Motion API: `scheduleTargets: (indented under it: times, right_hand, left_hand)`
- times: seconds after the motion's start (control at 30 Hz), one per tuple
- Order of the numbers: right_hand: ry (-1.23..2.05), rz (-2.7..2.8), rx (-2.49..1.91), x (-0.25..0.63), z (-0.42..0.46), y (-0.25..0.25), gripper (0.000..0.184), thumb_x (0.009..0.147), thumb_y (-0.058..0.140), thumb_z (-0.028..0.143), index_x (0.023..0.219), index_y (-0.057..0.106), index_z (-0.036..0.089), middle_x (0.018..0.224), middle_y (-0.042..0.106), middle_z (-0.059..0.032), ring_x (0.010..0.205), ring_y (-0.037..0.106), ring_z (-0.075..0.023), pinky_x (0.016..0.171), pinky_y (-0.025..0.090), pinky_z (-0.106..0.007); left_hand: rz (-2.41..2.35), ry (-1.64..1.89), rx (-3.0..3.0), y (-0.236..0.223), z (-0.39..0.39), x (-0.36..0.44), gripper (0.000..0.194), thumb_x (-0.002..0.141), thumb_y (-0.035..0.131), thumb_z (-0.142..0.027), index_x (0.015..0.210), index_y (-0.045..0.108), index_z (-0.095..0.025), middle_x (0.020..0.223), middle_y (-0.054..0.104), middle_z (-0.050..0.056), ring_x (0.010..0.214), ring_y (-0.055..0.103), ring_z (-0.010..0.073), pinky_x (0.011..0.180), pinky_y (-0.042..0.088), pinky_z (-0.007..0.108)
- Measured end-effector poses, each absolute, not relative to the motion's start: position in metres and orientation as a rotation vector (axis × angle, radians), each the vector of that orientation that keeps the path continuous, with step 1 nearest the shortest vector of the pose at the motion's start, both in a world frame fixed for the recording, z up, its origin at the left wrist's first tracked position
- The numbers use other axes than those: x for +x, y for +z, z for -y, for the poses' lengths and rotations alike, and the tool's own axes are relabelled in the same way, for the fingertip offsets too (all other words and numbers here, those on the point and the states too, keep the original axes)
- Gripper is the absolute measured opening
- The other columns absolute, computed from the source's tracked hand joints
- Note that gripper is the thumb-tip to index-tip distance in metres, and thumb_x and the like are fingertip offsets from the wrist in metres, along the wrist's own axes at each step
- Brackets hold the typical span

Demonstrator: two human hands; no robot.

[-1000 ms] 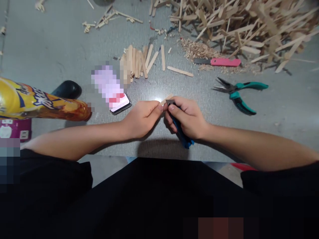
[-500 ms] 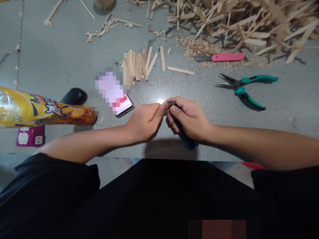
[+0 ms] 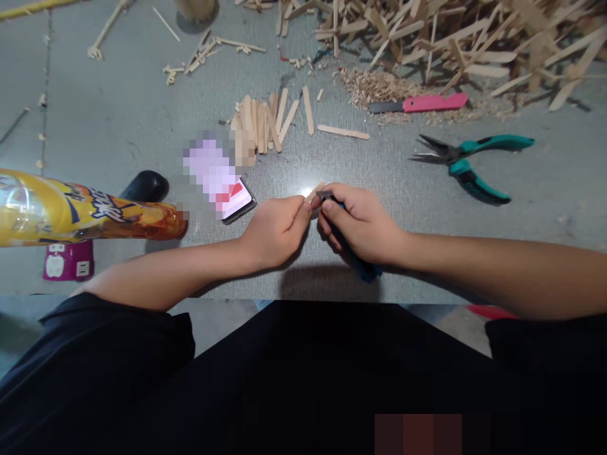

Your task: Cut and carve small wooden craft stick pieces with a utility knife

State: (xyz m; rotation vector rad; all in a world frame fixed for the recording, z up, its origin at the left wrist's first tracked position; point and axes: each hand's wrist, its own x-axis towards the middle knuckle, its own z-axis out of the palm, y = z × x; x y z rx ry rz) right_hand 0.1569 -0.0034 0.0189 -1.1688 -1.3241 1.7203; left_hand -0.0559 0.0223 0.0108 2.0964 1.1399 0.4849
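Observation:
Between its thumb and fingers my left hand [image 3: 279, 229] pinches a small wooden craft stick [image 3: 315, 191], whose free end points up and right. My right hand [image 3: 361, 222] is wrapped round a dark blue utility knife [image 3: 355, 258]. The knife's short blade lies at the stick, close to the left thumb. Both hands meet just above the table's near edge. A phone [image 3: 239, 203] with a lit screen, partly blurred out, lies left of the left hand. Beyond the hands is a row of loose craft sticks [image 3: 260, 125].
Green-handled pliers [image 3: 458, 155] lie to the right. A pink-handled cutter [image 3: 434, 103] rests by wood shavings [image 3: 374, 87] and a big heap of sticks [image 3: 455, 44]. On the left are a yellow bottle [image 3: 61, 205], a black mouse-like object [image 3: 148, 186] and a purple socket block [image 3: 69, 260].
The camera view has shifted slightly. Both hands stay together, with the stick and the knife held much as before.

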Motion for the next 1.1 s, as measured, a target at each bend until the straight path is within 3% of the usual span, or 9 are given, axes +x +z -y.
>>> scheduleTargets:
  times: [0.33, 0.67, 1.1]
  right_hand:
    - [1.799, 1.318, -1.342, 0.1564, 0.0049, 0.0249, 0.042, 0.122, 0.043, 0.009, 0.084, 0.051, 0.026, 0.055, 0.052, 0.0078, 0.041, 0.051, -0.0104, 0.042, 0.042, -0.024]
    - [1.907, 1.224, -1.288, 0.1536, 0.0028, 0.0229, 0.042, 0.121, 0.042, 0.004, 0.087, 0.055, 0.024, 0.057, 0.054, 0.0093, 0.038, 0.051, -0.0084, 0.043, 0.044, -0.022]
    - [1.973, 1.216, -1.268, 0.1549, 0.0005, 0.0271, 0.045, 0.120, 0.039, 0.001, 0.086, 0.056, 0.025, 0.052, 0.053, 0.0096, 0.038, 0.048, -0.0100, 0.045, 0.042, -0.025]
  left_hand:
    - [-1.169, 0.315, 2.308, 0.0080, -0.0249, -0.0566, 0.049, 0.118, 0.033, -0.047, 0.077, 0.049, -0.026, 0.062, 0.058, 0.003, 0.057, 0.050, 0.0180, 0.062, 0.033, 0.036]
    - [-1.154, 0.177, 2.324, 0.0137, -0.0238, -0.0547, 0.051, 0.117, 0.032, -0.044, 0.083, 0.063, -0.023, 0.062, 0.061, 0.004, 0.058, 0.054, 0.0201, 0.064, 0.033, 0.036]
    - [-1.163, 0.157, 2.226, 0.0153, -0.0235, -0.0545, 0.051, 0.116, 0.030, -0.053, 0.078, 0.051, -0.027, 0.062, 0.056, 0.003, 0.058, 0.050, 0.0195, 0.064, 0.032, 0.038]
